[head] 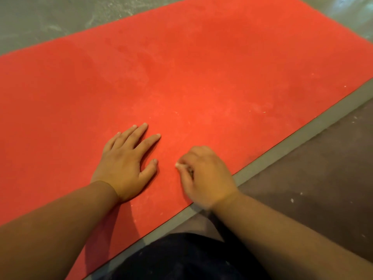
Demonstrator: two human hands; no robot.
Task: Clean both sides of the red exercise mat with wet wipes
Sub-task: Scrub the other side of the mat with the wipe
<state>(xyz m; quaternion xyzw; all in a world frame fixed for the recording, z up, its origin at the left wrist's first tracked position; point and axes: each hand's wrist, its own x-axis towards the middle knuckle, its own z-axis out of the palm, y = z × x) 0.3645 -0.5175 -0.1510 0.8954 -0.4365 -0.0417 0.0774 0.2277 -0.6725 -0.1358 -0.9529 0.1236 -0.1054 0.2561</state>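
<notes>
The red exercise mat (pixel 201 73) lies flat on the floor and fills most of the view, with pale dusty smears and small specks on it. My left hand (pixel 127 164) rests flat on the mat near its front edge, fingers spread and straight. Just to its right, my right hand (pixel 203 174) is blurred and sits on the mat with its fingers curled under. It pinches a small whitish bit, apparently a wet wipe (pixel 178 165), most of which is hidden under the fingers.
A grey strip (pixel 282 146) borders the mat's near edge, with dark brown floor (pixel 323 178) beyond it at the right. Grey dusty floor (pixel 50 21) lies past the mat's far edge. My dark-clothed knee (pixel 181 259) is at the bottom.
</notes>
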